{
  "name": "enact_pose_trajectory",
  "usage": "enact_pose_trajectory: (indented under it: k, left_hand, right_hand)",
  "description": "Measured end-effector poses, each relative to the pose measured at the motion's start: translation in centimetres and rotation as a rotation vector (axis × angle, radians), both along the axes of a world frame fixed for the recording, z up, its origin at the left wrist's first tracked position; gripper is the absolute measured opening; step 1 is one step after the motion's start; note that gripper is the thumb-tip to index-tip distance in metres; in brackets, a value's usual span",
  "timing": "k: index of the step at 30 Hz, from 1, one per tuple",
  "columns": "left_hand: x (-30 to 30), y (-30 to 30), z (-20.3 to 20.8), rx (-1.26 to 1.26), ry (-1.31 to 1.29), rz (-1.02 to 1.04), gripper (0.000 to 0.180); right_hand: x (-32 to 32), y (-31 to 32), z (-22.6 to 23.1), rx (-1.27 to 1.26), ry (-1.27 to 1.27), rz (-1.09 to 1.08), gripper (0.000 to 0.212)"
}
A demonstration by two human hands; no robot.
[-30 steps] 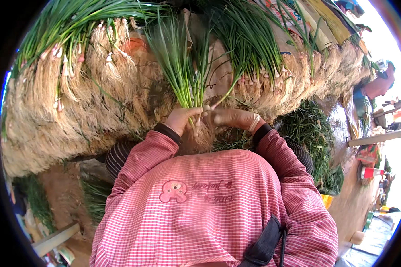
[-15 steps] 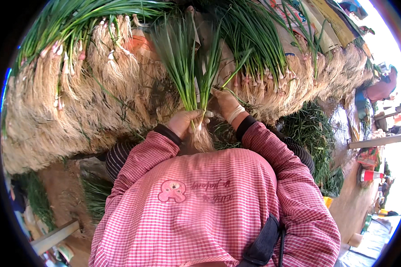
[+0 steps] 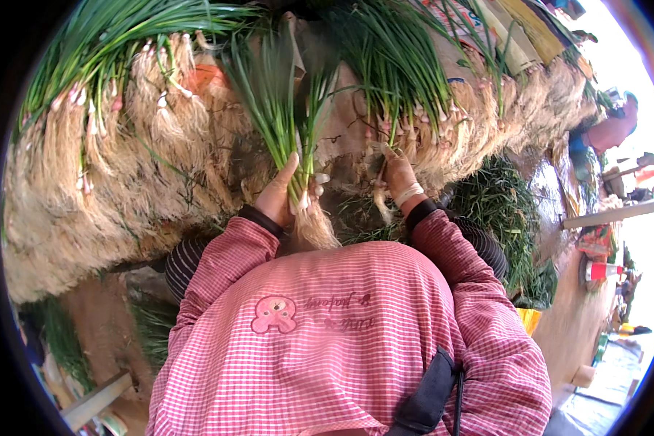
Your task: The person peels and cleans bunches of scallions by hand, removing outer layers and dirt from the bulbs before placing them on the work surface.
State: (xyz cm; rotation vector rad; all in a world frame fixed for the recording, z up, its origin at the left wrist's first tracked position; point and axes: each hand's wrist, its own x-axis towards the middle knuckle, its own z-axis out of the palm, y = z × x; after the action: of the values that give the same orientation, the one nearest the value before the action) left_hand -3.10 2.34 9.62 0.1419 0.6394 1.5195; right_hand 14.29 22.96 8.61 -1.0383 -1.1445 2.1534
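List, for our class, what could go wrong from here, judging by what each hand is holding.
1. The left hand grips the bunch of leafy plants low, near the white bulbs, so a loose stalk might slip out.
2. The right hand holds another plant right beside the heap of greens, where leaves could snag.
3. The bunch's hanging roots appear close to the checked garment and might brush it.

Steep down-look from the head

The head-worn fisheye camera faces down from close by: checked shirt (image 3: 341, 363) at six o'clock, left hand (image 3: 275, 198) at ten, right hand (image 3: 400, 176) at two, heaped plants (image 3: 392, 62) across twelve
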Motion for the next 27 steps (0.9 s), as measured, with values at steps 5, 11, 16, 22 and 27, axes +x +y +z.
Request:
enact_pose_trajectory:
  k: [5,11,16,22,27]
  left_hand:
    - [0.7,0.6,0.4,-0.084,0.240,-0.041,0.027]
    - [2.0,0.3,0.5,-0.207,0.349,-0.087,0.023]
    - [1.7,-0.5,-0.2,-0.065,0.219,-0.067,0.025]
    - [2.0,-1.0,-0.2,-0.007,0.069,-0.096,0.039]
    - [1.6,-0.3,0.4,-0.143,0.227,0.010,0.027]
  right_hand:
    - [-1.2,-1.8,-2.6,0.446,-0.109,0.024,0.042]
    - [-3.6,-6.5,-0.2,0.825,-0.406,0.398,0.048]
    - [-2.9,-3.7,0.5,0.718,-0.486,0.077,0.042]
    - [0.8,-6.2,7.0,1.297,-1.111,1.328,0.021]
    - [-7.0,-2.0,-7.4,2.061,-0.536,0.478,0.024]
